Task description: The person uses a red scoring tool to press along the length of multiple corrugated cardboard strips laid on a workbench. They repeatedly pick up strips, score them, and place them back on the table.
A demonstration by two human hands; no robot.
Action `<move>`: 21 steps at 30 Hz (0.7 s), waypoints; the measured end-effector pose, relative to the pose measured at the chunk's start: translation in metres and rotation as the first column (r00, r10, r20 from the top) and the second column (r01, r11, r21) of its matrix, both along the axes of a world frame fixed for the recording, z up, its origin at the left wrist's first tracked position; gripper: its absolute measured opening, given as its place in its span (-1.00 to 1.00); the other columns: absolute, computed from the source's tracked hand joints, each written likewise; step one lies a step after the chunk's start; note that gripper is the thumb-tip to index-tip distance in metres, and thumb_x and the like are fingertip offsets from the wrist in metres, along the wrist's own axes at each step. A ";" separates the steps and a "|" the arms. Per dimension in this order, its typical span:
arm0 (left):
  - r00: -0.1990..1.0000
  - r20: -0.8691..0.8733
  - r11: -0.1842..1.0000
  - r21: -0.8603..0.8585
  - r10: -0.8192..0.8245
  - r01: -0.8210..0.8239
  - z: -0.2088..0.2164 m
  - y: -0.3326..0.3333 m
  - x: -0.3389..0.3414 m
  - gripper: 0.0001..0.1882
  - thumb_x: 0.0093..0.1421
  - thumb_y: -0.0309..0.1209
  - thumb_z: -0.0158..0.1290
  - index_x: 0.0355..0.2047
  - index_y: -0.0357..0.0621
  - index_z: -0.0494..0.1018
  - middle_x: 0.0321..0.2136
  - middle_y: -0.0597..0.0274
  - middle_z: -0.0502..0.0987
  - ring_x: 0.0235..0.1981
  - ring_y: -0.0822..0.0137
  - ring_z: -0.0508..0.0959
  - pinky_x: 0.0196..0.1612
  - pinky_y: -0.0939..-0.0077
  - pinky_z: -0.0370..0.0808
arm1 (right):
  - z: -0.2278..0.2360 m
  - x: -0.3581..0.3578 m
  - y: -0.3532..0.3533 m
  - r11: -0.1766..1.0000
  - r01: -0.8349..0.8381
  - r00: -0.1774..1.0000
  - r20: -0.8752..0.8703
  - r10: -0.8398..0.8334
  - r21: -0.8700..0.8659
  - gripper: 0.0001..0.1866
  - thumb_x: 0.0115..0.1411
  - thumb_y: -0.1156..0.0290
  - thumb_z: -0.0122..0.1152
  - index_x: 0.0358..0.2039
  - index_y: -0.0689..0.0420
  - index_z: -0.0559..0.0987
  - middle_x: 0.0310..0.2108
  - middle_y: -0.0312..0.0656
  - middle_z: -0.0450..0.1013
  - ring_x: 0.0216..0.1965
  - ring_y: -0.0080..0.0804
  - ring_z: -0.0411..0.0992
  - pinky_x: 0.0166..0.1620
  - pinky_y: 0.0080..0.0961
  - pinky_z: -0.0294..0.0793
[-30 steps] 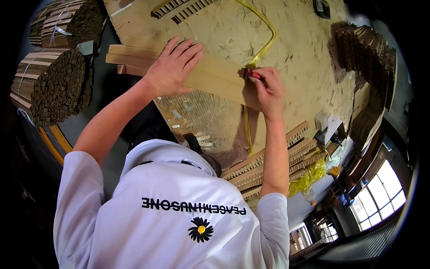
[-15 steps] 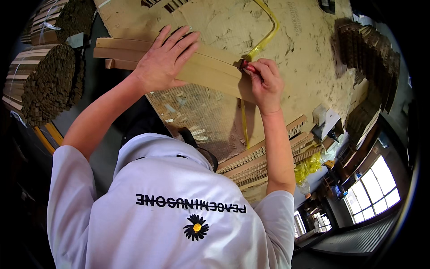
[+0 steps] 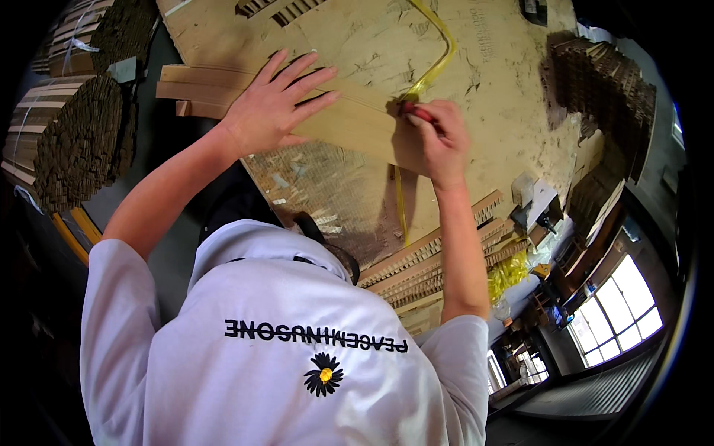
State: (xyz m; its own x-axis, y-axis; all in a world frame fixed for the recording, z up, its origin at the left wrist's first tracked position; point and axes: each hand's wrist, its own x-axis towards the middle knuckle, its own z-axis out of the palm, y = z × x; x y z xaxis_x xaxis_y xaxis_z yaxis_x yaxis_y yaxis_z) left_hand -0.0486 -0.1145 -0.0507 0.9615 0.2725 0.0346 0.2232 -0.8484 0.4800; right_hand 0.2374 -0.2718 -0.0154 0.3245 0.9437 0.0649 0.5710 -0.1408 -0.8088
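Note:
My left hand (image 3: 268, 111) lies flat with fingers spread on long brown cardboard strips (image 3: 361, 126), which stick out past the left edge of the board. At their right end, my right hand (image 3: 446, 145) is closed around a small red-handled tool (image 3: 419, 113). Its dark tip meets the strips beside a yellow plastic strap (image 3: 449, 48). That strap bends away over the board's far side, and a narrow length of it shows again below the strips. The exact kind of tool cannot be made out.
A large tan board (image 3: 506, 111) lies under the work. Slotted cardboard strips (image 3: 416, 271) are stacked near my right forearm, beside crumpled yellow plastic (image 3: 509, 275). Tied cardboard bundles (image 3: 82, 141) stand at the left; another stack (image 3: 606, 89) rises at the far right.
The spread fingers of my left hand have shifted slightly right. My right hand has turned a little, with the red tool still in it at nearly the same spot.

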 end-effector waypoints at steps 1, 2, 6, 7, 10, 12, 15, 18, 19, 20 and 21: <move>1.000 -0.011 1.000 0.000 0.007 -0.007 0.001 0.000 0.000 0.14 -0.26 -0.13 0.53 0.41 0.26 0.30 0.49 0.20 0.14 0.52 -0.03 0.09 0.52 -0.25 -0.02 | 0.008 0.000 0.000 0.984 0.172 0.972 -0.165 -0.164 0.037 -0.85 0.19 0.61 0.40 -0.22 0.20 0.66 -0.22 -0.18 0.54 -0.28 -0.45 0.53 -0.23 -0.56 0.54; 1.000 0.009 1.000 0.015 0.000 0.000 0.001 0.004 0.002 0.13 -0.25 -0.12 0.53 0.40 0.29 0.31 0.49 0.20 0.15 0.52 -0.03 0.09 0.52 -0.25 -0.01 | 0.020 -0.001 -0.004 0.939 0.341 0.891 -0.331 -0.309 0.043 -0.85 0.22 0.62 0.38 -0.20 0.22 0.65 -0.21 -0.19 0.52 -0.25 -0.48 0.51 -0.20 -0.57 0.53; 0.999 0.035 1.000 0.026 -0.015 0.015 0.001 0.003 -0.002 0.07 -0.22 -0.11 0.52 0.37 0.40 0.34 0.49 0.22 0.15 0.52 -0.03 0.10 0.50 -0.26 0.02 | 0.019 -0.009 -0.025 0.898 0.441 0.855 -0.303 -0.422 -0.007 -0.85 0.28 0.62 0.34 -0.14 0.23 0.62 -0.17 -0.23 0.48 -0.19 -0.53 0.46 -0.16 -0.61 0.52; 0.999 0.037 1.000 0.030 -0.008 0.007 0.001 0.003 -0.002 0.05 -0.22 -0.11 0.52 0.37 0.42 0.35 0.49 0.23 0.15 0.52 -0.03 0.10 0.50 -0.27 0.03 | 0.018 -0.021 -0.027 0.913 0.407 0.886 -0.237 -0.398 -0.014 -0.84 0.24 0.63 0.37 -0.16 0.22 0.64 -0.17 -0.21 0.48 -0.19 -0.49 0.46 -0.16 -0.61 0.50; 0.999 0.048 1.000 0.001 -0.006 0.006 -0.003 0.001 0.000 0.03 -0.23 -0.10 0.51 0.35 0.42 0.38 0.49 0.26 0.16 0.51 -0.03 0.11 0.50 -0.27 0.04 | 0.012 -0.041 -0.026 0.978 0.206 0.978 -0.049 -0.204 0.034 -0.82 0.21 0.63 0.39 -0.17 0.20 0.66 -0.17 -0.20 0.47 -0.19 -0.43 0.46 -0.17 -0.57 0.50; 0.999 0.033 1.000 0.010 -0.003 0.003 -0.001 0.003 0.000 0.02 -0.23 -0.10 0.51 0.34 0.42 0.39 0.49 0.27 0.16 0.51 -0.02 0.12 0.50 -0.25 0.04 | 0.006 -0.048 -0.021 0.986 0.163 0.984 -0.076 -0.161 0.021 -0.78 0.16 0.66 0.42 -0.17 0.18 0.69 -0.19 -0.19 0.48 -0.19 -0.38 0.47 -0.17 -0.54 0.49; 1.000 0.029 1.000 0.009 -0.005 0.004 -0.002 0.002 -0.001 0.03 -0.23 -0.10 0.51 0.34 0.42 0.39 0.48 0.28 0.16 0.50 -0.01 0.13 0.50 -0.23 0.04 | 0.001 -0.053 -0.018 0.995 0.105 0.993 -0.054 -0.104 0.005 -0.75 0.13 0.67 0.44 -0.17 0.18 0.69 -0.22 -0.18 0.49 -0.22 -0.36 0.49 -0.20 -0.52 0.51; 1.000 0.012 1.000 0.015 -0.013 0.013 -0.001 0.003 0.000 -0.02 -0.17 -0.09 0.50 0.33 0.40 0.39 0.49 0.31 0.14 0.50 0.04 0.12 0.52 -0.22 0.02 | -0.009 -0.050 -0.019 0.997 0.079 0.997 -0.015 -0.079 0.014 -0.73 0.10 0.68 0.45 -0.17 0.17 0.70 -0.24 -0.15 0.50 -0.26 -0.33 0.51 -0.24 -0.49 0.53; 1.000 0.002 1.000 0.019 -0.017 0.017 0.000 0.003 0.000 -0.05 -0.14 -0.09 0.50 0.33 0.39 0.39 0.49 0.33 0.13 0.50 0.06 0.11 0.52 -0.22 0.01 | -0.010 -0.050 -0.018 0.997 0.070 0.997 0.010 -0.070 0.022 -0.73 0.10 0.68 0.45 -0.17 0.17 0.70 -0.25 -0.15 0.51 -0.27 -0.32 0.52 -0.25 -0.48 0.54; 1.000 0.000 1.000 0.020 -0.016 0.016 0.000 0.003 -0.001 -0.05 -0.15 -0.08 0.50 0.33 0.39 0.39 0.49 0.33 0.14 0.50 0.06 0.11 0.52 -0.22 0.02 | -0.011 -0.050 -0.018 0.998 0.061 0.997 0.036 -0.062 0.031 -0.73 0.09 0.68 0.45 -0.18 0.17 0.70 -0.25 -0.14 0.51 -0.29 -0.31 0.52 -0.26 -0.47 0.54; 1.000 0.000 1.000 0.023 -0.015 0.015 0.001 0.003 -0.001 -0.05 -0.15 -0.08 0.50 0.33 0.39 0.40 0.49 0.33 0.14 0.50 0.07 0.11 0.52 -0.22 0.02 | -0.011 -0.050 -0.017 0.998 0.057 0.998 0.037 -0.057 0.026 -0.73 0.09 0.68 0.45 -0.18 0.17 0.70 -0.26 -0.13 0.52 -0.29 -0.31 0.53 -0.26 -0.47 0.55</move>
State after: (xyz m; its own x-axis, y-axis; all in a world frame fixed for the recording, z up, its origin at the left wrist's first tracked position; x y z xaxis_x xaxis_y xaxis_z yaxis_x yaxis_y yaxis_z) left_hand -0.0494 -0.1120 -0.0502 0.9655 0.2573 0.0408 0.2104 -0.8625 0.4602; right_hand 0.1876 -0.2886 -0.0267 0.3746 0.9217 0.1012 0.5927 -0.1541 -0.7905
